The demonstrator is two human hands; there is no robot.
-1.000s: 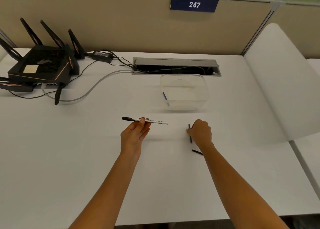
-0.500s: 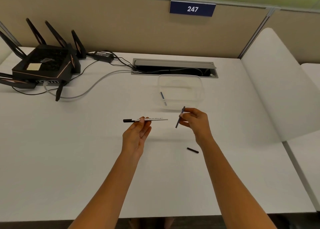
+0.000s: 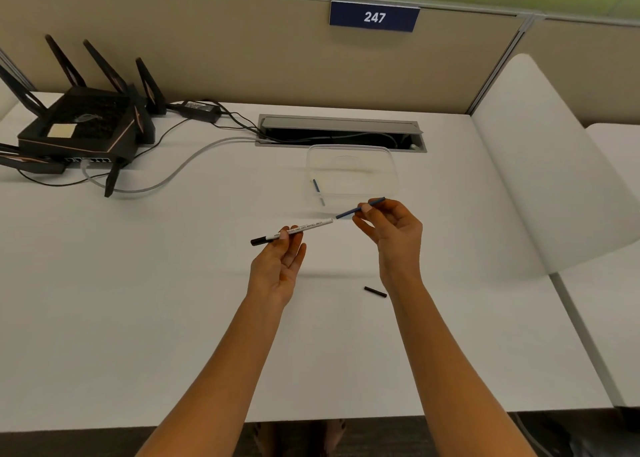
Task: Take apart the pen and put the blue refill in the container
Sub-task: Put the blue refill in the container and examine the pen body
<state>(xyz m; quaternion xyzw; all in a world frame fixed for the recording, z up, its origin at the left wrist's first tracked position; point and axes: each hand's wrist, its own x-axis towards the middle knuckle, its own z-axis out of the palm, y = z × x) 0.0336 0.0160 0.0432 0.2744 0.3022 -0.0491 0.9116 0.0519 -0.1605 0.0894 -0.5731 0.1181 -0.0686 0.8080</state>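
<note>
My left hand (image 3: 280, 262) pinches a white pen barrel (image 3: 304, 228) with a black cap end pointing left. Between thumb and fingers, my right hand (image 3: 391, 231) pinches a thin blue refill (image 3: 349, 211), held in line with the barrel's open right end; its tip sits right at that end. A clear plastic container (image 3: 353, 176) stands just behind my hands, with another blue refill (image 3: 318, 190) lying inside at its left. A small black pen piece (image 3: 375, 291) lies on the white desk (image 3: 138, 301) below my right wrist.
A black router (image 3: 79, 127) with antennas and its cables sits at the back left. A grey cable hatch (image 3: 341, 133) lies behind the container. A white chair back (image 3: 540, 166) stands at the right. The desk's front edge is close to me.
My right hand picked the blue refill up off the desk, lifted it and brought it in line with the barrel's open end. My left hand kept holding the barrel, tilting it slightly.
</note>
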